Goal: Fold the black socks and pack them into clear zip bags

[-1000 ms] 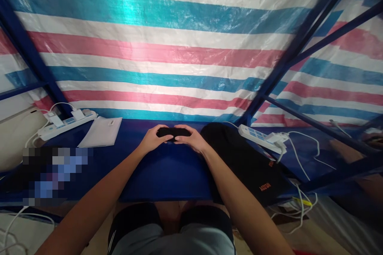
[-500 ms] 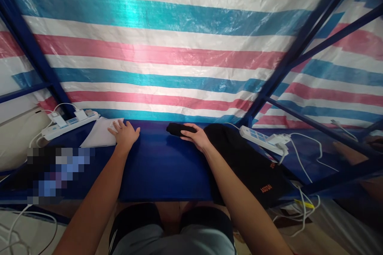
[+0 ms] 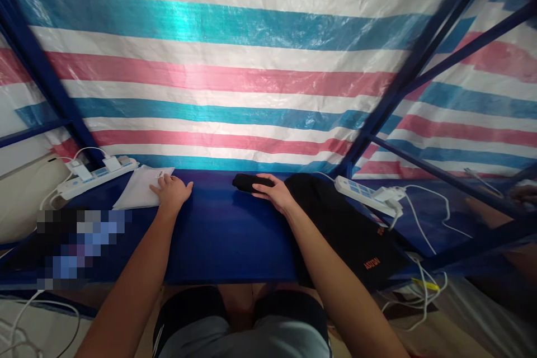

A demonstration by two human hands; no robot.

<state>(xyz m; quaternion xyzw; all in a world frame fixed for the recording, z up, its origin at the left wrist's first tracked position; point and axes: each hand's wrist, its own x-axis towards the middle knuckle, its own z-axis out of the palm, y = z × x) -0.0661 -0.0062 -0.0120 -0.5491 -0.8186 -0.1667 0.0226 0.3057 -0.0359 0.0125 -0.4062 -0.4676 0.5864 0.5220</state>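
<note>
In the head view, the left hand [image 3: 171,193] has come off the black roll [image 3: 242,182] and now lies over the near right edge of the white packet [image 3: 136,189], whether gripping or merely resting I cannot tell, so the roll is left to the right hand [image 3: 274,193], whose fingers clasp its right end. The roll is at the desk's [image 3: 226,240] far side, its long axis nearly crosswise, free end pointing left and slightly away from the person.
</note>
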